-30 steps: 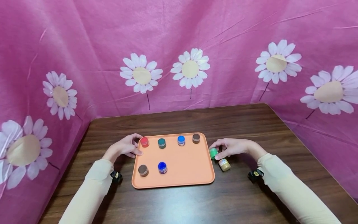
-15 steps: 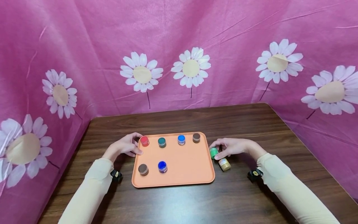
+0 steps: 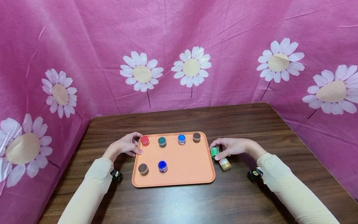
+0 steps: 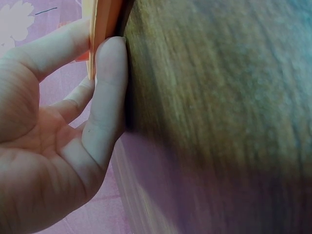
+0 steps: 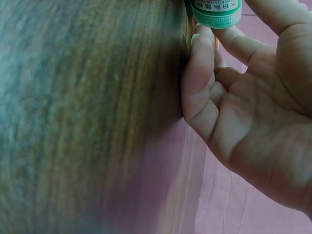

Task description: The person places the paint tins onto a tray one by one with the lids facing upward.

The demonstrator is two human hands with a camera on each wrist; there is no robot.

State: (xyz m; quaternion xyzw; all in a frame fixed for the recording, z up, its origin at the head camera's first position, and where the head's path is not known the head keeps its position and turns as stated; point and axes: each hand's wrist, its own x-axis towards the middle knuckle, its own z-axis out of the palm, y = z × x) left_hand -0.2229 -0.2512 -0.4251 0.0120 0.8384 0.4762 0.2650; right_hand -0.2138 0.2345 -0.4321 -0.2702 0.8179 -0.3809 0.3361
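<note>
In the head view an orange tray [image 3: 179,160] lies on the table. My left hand [image 3: 126,145] holds it by the left rim near the back corner, thumb over the edge. The left wrist view shows the fingers about the tray's edge [image 4: 103,22]. Just off the tray's right side, my right hand [image 3: 230,147] pinches a green paint jar [image 3: 214,152] between thumb and fingers. Printed lettering shows on the jar [image 5: 217,13] in the right wrist view. Right by the thumb, a gold paint jar [image 3: 225,164] lies on its side.
Along the tray's back stand a red jar [image 3: 144,140], a dark green jar [image 3: 162,142], a blue jar [image 3: 181,139] and a brown jar [image 3: 196,137]. Another brown jar [image 3: 143,169] and a dark blue jar [image 3: 162,166] stand nearer. A pink flowered curtain [image 3: 223,84] borders the wooden table [image 3: 179,205].
</note>
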